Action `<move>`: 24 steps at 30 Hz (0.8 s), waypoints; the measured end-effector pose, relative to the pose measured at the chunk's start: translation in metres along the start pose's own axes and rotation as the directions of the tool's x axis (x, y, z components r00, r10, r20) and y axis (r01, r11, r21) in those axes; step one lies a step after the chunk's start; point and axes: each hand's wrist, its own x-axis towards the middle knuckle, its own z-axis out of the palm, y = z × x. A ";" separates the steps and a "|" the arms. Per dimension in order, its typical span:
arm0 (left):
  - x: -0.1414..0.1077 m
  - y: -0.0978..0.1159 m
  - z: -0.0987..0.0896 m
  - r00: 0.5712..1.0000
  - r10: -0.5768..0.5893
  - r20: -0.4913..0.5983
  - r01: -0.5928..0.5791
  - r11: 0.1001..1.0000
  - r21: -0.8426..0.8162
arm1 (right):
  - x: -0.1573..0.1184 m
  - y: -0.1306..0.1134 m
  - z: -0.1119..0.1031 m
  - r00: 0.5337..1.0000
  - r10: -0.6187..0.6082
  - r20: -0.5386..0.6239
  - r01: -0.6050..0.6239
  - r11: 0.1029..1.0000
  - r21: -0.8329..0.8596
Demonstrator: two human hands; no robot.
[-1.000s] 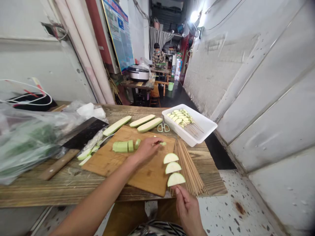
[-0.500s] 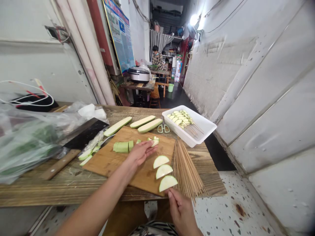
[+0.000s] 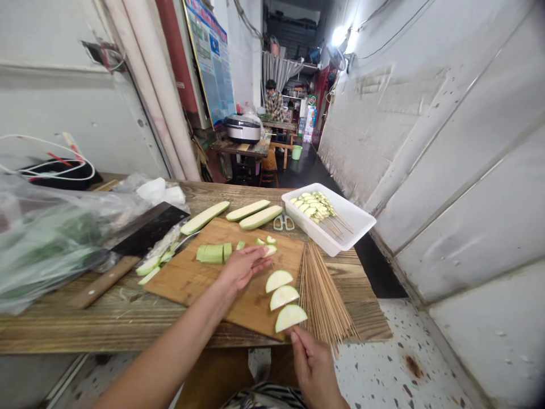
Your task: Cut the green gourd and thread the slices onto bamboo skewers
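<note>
A narrow room with pale, stained walls runs back to a person (image 3: 273, 102) in a checked shirt at a far table, with a rice cooker (image 3: 242, 128) on a nearer one. In front, a wooden tabletop (image 3: 361, 307) carries a cutting board (image 3: 204, 289), set at an angle.

The loaded skewer (image 3: 284, 297) is above the right near part of the board. Its long axis runs from the right hand (image 3: 315, 360) away from the wearer, leaning slightly left. Three pale half-moon slices sit along it in a spaced row, each lying roughly crosswise, its curved green rim facing away and its straight edge towards the wearer. The stick itself is mostly hidden.

The hands are apart. The right is closed in a pinch at the skewer's near end, just below the nearest slice. The left hand (image 3: 242, 268), over the board, has its fingers closed on a single slice (image 3: 269, 250), beyond the skewer's far end.

A cut green block (image 3: 210, 254) lies left to right on the board. Bare sticks (image 3: 326, 295) fan towards the wearer on the right, below a white tray (image 3: 355, 218) holding more filled skewers (image 3: 314, 207). Three long halved pieces (image 3: 260, 217) lie beyond the board, and a cleaver (image 3: 149, 227) lies diagonally to its left.
</note>
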 end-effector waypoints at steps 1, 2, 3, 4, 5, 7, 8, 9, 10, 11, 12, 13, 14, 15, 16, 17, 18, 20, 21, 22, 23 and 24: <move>0.000 0.000 0.000 1.000 0.001 0.002 -0.001 1.000 0.003 | 0.000 0.001 0.001 1.000 -0.001 -0.008 0.001 1.000 0.004; 0.000 0.000 0.000 1.000 0.002 0.003 -0.002 1.000 0.007 | 0.000 0.001 0.001 1.000 -0.001 -0.013 0.001 1.000 0.007; 0.000 -0.001 0.000 1.000 0.003 0.004 -0.003 1.000 0.010 | 0.000 0.002 0.002 1.000 0.000 -0.017 0.000 1.000 0.008; 0.000 -0.001 0.001 1.000 0.005 0.005 -0.005 1.000 0.014 | 0.000 0.003 0.002 1.000 0.001 -0.017 -0.001 1.000 0.009; -0.001 -0.001 0.001 1.000 0.008 0.006 -0.008 1.000 0.018 | -0.001 0.004 0.002 1.000 0.003 -0.015 -0.003 1.000 0.010; -0.001 -0.001 0.001 1.000 0.013 0.008 -0.013 1.000 0.025 | -0.001 0.005 0.003 1.000 0.005 -0.009 -0.005 1.000 0.007; -0.001 -0.002 0.002 1.000 0.016 0.008 -0.017 0.999 0.029 | -0.001 0.006 0.003 1.000 0.003 -0.008 -0.003 1.000 0.005; -0.001 -0.002 0.002 1.000 0.019 0.008 -0.019 0.999 0.033 | -0.001 0.006 0.002 1.000 0.000 -0.008 0.000 1.000 0.002; -0.002 -0.002 0.002 1.000 0.021 0.008 -0.021 0.999 0.038 | -0.001 0.006 0.002 1.000 -0.004 -0.011 0.004 1.000 -0.002; -0.002 -0.002 0.002 1.000 0.021 0.009 -0.022 0.999 0.042 | -0.001 0.005 0.002 1.000 -0.008 -0.014 0.008 1.000 -0.004; -0.002 -0.002 0.002 1.000 0.021 0.010 -0.022 0.999 0.046 | 0.000 0.004 0.001 1.000 -0.011 -0.017 0.011 1.000 -0.004; -0.002 -0.003 0.002 1.000 0.020 0.012 -0.021 0.999 0.049 | 0.000 0.004 0.001 1.000 -0.013 -0.019 0.013 1.000 -0.003; -0.003 -0.003 0.002 1.000 0.017 0.016 -0.018 0.999 0.051 | 0.000 0.003 0.000 1.000 -0.014 -0.018 0.014 1.000 -0.002; -0.003 -0.004 0.002 1.000 0.012 0.021 -0.013 0.999 0.052 | 0.000 0.003 0.000 1.000 -0.016 -0.015 0.016 1.000 -0.001; -0.003 -0.004 0.001 1.000 0.004 0.025 -0.005 0.999 0.052 | 0.000 0.003 0.000 1.000 -0.018 -0.012 0.018 1.000 -0.002; -0.003 -0.005 0.000 1.000 -0.007 0.029 0.005 0.999 0.052 | 0.000 0.003 0.000 1.000 -0.020 -0.011 0.020 1.000 -0.004; -0.003 -0.005 0.000 0.999 -0.019 0.033 0.017 0.999 0.051 | 0.000 0.003 0.000 1.000 -0.025 -0.012 0.024 1.000 -0.007; -0.003 -0.006 -0.001 0.998 -0.041 0.038 0.039 0.998 0.050 | 0.000 0.003 -0.001 0.999 -0.033 -0.020 0.032 0.999 -0.011; -0.004 -0.006 -0.001 0.998 -0.048 0.041 0.046 0.998 0.049 | 0.000 0.003 -0.001 0.999 -0.036 -0.024 0.036 0.999 -0.013; -0.004 -0.006 0.000 0.998 -0.053 0.043 0.051 0.998 0.049 | 0.000 0.003 -0.002 0.999 -0.038 -0.024 0.038 0.999 -0.017; -0.005 -0.006 0.000 0.997 -0.055 0.046 0.053 0.997 0.049 | -0.001 0.002 -0.003 0.999 -0.038 -0.014 0.038 0.999 -0.022; -0.006 -0.006 0.000 0.997 -0.055 0.049 0.053 0.997 0.050 | -0.001 0.001 -0.005 0.999 -0.037 0.002 0.037 0.999 -0.029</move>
